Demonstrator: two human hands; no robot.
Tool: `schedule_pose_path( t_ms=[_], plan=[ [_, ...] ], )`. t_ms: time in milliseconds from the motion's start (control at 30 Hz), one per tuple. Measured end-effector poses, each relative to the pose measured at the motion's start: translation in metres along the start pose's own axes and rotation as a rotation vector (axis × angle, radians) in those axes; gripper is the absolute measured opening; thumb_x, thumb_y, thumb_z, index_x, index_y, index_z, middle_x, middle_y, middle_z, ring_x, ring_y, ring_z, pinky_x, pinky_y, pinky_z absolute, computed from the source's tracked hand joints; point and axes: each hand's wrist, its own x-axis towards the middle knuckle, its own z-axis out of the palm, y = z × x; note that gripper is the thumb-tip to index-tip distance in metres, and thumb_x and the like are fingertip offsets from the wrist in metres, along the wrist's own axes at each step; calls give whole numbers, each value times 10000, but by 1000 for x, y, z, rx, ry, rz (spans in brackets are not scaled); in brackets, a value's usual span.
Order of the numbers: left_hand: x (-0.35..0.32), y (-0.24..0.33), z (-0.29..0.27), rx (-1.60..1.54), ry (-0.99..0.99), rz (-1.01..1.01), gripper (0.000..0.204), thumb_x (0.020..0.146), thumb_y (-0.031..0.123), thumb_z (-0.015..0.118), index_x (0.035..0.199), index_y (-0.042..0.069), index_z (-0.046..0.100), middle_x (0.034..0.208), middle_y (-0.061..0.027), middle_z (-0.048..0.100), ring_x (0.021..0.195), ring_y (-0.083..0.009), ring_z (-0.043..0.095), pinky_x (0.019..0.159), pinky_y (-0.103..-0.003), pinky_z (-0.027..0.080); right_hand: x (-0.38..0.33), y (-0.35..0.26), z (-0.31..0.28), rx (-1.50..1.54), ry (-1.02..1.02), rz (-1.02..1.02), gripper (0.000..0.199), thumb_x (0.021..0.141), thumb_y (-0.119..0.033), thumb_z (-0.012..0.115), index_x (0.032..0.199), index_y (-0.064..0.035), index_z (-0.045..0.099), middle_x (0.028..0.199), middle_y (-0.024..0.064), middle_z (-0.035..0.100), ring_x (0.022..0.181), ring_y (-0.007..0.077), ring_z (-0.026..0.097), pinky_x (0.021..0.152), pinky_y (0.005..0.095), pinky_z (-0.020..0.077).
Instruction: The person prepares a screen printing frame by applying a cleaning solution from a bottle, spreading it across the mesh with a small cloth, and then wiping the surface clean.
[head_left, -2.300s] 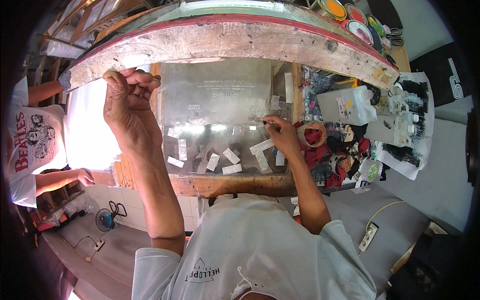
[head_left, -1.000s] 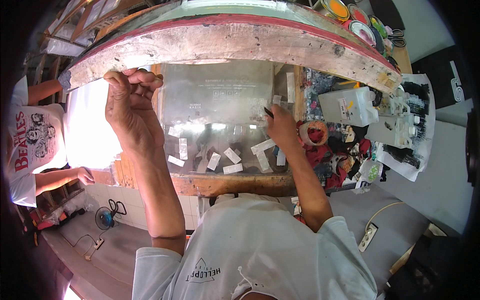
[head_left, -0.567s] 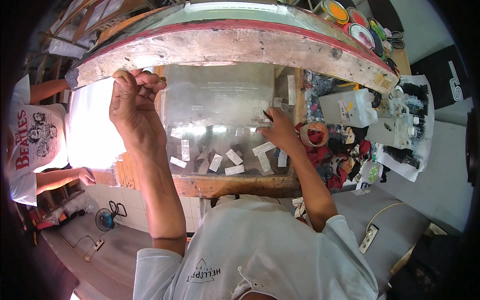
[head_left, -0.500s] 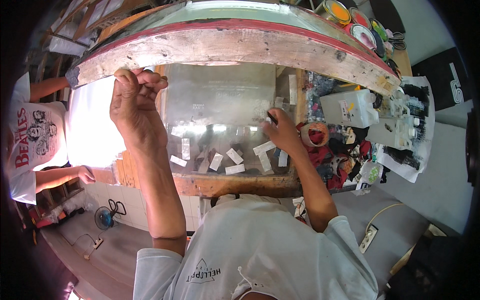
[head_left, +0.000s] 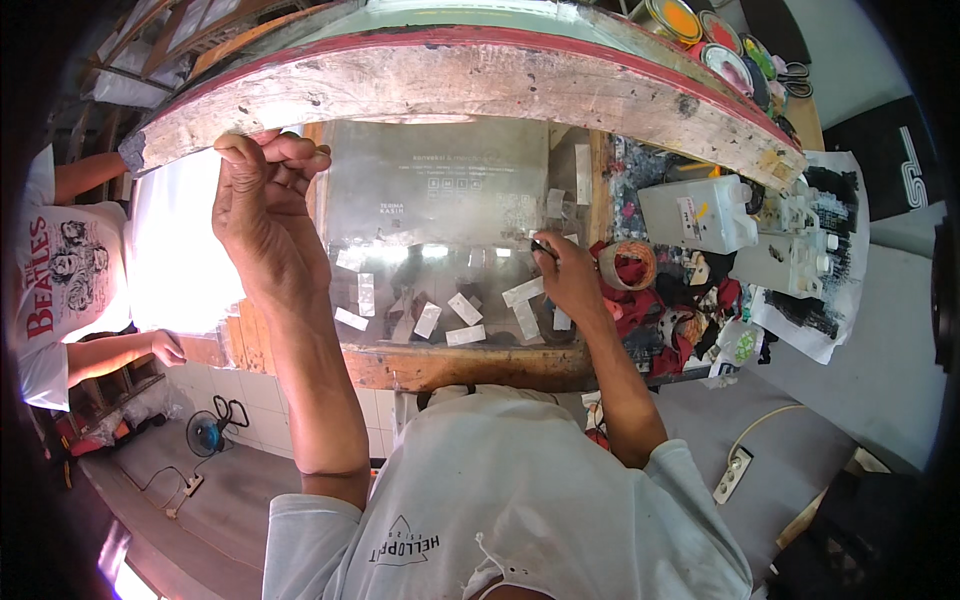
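Across the top runs the pale, ink-stained wooden edge of a raised screen printing frame [head_left: 430, 85], with a red strip along it. My left hand [head_left: 275, 205] is closed at its lower edge, thumb and curled fingers against the wood. Below lies a translucent sheet with pale print [head_left: 430, 165] on the glass-like table top [head_left: 400, 262]. My right hand [head_left: 570, 275] is closed on a small black thing at the sheet's lower right corner; its kind is mostly hidden by the fingers. Several pale tape pieces [head_left: 465, 335] are scattered on the near part of the top.
At right stand white plastic jugs [head_left: 690, 215], a tape roll [head_left: 628, 265] and stained rags [head_left: 690, 325]. Open paint cans [head_left: 672, 20] and scissors [head_left: 795, 80] are at the far right. On the left, another person [head_left: 75, 260] has one arm at the frame's end.
The frame's edge and my left hand have risen slightly. The print on the sheet shows more clearly. My right hand has shifted a little nearer with the black thing.
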Motion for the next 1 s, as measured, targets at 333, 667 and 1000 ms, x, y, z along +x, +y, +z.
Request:
schedule_pose_path(
  t_ms=[333,667,1000],
  plan=[
    [-1,-1,2,7,16,1,380,998,397,624,1020,17,631,848,-100,682,802,-202,650,808,-361,521,7,-9,-2,68,-35,99,232,920,-86,667,1141,-17,684,871,173,709,746,218,666,702,341,508],
    [0,-1,1,8,21,-4,398,1003,415,610,1019,18,625,846,-94,683,791,-199,649,820,-371,517,10,-12,-4,152,-58,184,203,946,-101,648,1134,-39,696,748,63,634,649,125,523,623,301,444],
    [0,-1,5,17,34,-2,417,1003,435,600,1015,18,608,840,-102,681,780,-205,648,822,-366,503,15,1,-8,326,-156,385,190,989,-123,607,1143,-65,703,749,-66,526,655,49,413,575,242,337]
  ],
)
